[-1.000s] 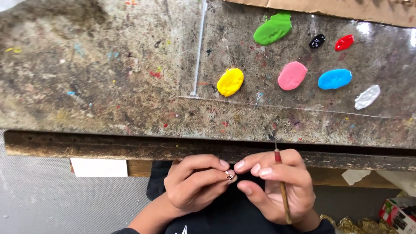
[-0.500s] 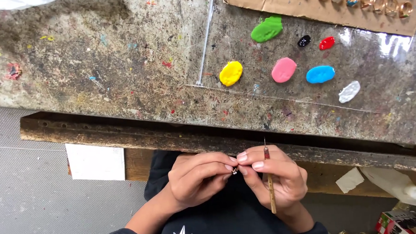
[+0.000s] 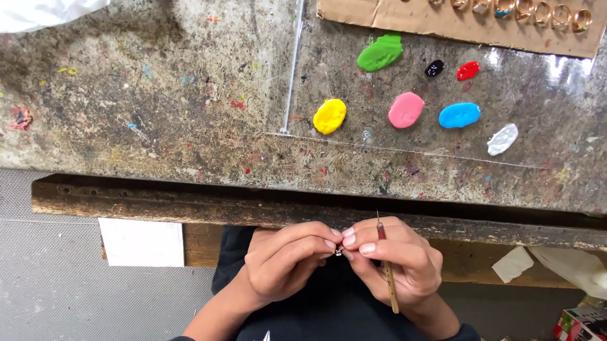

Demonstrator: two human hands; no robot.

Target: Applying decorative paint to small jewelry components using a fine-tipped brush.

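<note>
Left hand: the left hand (image 3: 281, 265) is curled below the bench edge, thumb and forefinger pinched narrowly on a tiny silvery metal piece (image 3: 338, 252); its exact shape is too small to tell.
Right hand: the right hand (image 3: 395, 262) meets the left at the fingertips and also touches the tiny piece. It carries a thin wooden-handled tool with a fine metal tip (image 3: 388, 273), clamped between the fingers, standing almost upright with the tip pointing toward the bench.
Position of the piece: between the two sets of fingertips, in front of the person's dark top (image 3: 305, 329), just below the worn wooden front rail (image 3: 180, 198) of the bench.
Bench: a paint-speckled grey stone-like worktop (image 3: 140, 96) fills the upper part of the view.
Clear sheet: a transparent sheet (image 3: 559, 157) lies on the right part of the worktop and carries the paint.
Paint blobs: green (image 3: 380, 53), yellow (image 3: 330, 116), pink (image 3: 406, 110), blue (image 3: 459, 115), white (image 3: 502, 139), small red (image 3: 467, 70) and small black (image 3: 434, 67), all separate from one another and well apart from the hands.
Cardboard: a brown cardboard sheet (image 3: 392, 13) at the far edge holds a row of gold-coloured rings (image 3: 504, 2).
Other items: white cloth (image 3: 32, 10) at the far left corner; a white paper label (image 3: 141, 242) beneath the rail; crumpled white paper (image 3: 579, 270) at lower right.
</note>
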